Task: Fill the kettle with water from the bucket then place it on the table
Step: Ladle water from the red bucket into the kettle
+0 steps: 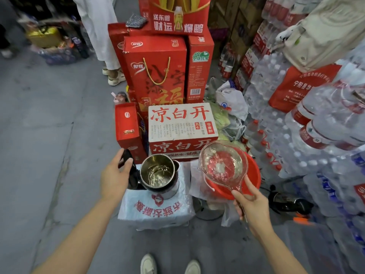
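Observation:
A steel kettle (160, 173) stands uncovered on a low stand wrapped in a white printed bag (158, 210); some water glints inside it. My left hand (114, 178) holds its black hinged lid (128, 157) tipped back, at the handle side. To the right sits a red bucket (252, 175). My right hand (254, 210) grips the handle of a clear plastic scoop (223, 165), which hangs full of water above the bucket, just right of the kettle's mouth.
Red gift boxes (156, 76) and a white-and-red carton (181, 123) are stacked right behind the kettle. Packs of bottled water (325, 135) wall off the right side. A black appliance (290, 202) lies on the floor. Another person's legs (106, 46) stand at the back; grey floor to the left.

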